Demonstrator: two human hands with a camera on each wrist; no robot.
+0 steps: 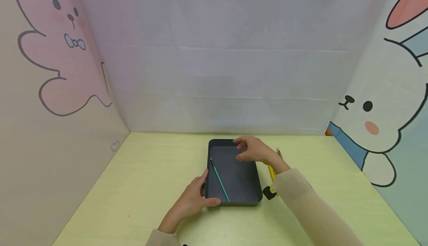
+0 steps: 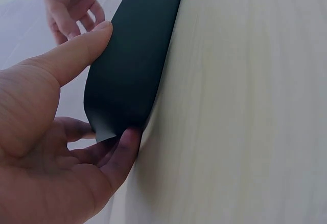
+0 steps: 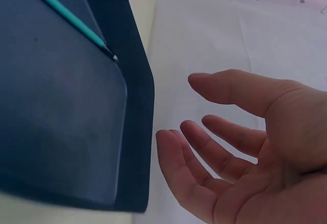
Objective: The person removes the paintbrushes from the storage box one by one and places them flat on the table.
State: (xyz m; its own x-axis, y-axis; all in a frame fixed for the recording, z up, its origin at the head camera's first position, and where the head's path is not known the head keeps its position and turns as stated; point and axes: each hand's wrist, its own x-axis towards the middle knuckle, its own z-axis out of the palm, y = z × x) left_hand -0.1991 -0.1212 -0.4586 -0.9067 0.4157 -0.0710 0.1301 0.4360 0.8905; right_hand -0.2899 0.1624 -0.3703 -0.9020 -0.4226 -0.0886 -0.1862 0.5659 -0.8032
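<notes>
A dark grey rectangular tray [image 1: 235,175] rests on the table, with a thin turquoise paintbrush [image 1: 219,181] lying slantwise along its left side. My left hand [image 1: 195,196] grips the tray's near left corner. Its thumb [image 2: 84,52] is at the rim and the other fingers bend round the side. Over the tray's far right part is my right hand [image 1: 252,150], fingers apart and loosely bent, nothing between them. In the right wrist view the brush's pale tip [image 3: 113,57] points toward the tray's wall.
Right of the tray, partly hidden by my right forearm, are a yellow stick-like item [image 1: 271,171], a brownish tip [image 1: 279,152] and a small black piece [image 1: 269,193]. The pale table [image 1: 160,164] meets white cloth walls [image 1: 220,71] at the back and sides.
</notes>
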